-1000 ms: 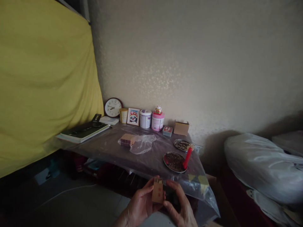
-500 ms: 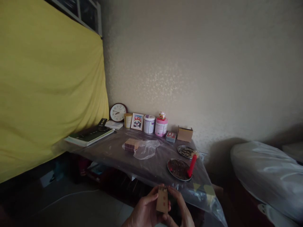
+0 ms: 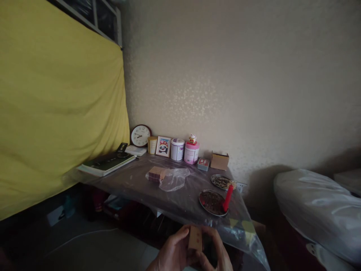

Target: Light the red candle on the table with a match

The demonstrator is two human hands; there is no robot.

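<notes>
Gripping a small cardboard box (image 3: 195, 239) in front of the near edge of the table (image 3: 177, 200), with left hand (image 3: 172, 249) curled around its left side; clasping it also with right hand (image 3: 217, 246), arched from forefinger at the far end to thumb at the near.

You hold the small tan cardboard box (image 3: 194, 240) near 6 o'clock in your view. Its broad face, printed with reddish marks, faces you; its long axis points roughly to 12 o'clock.
</notes>
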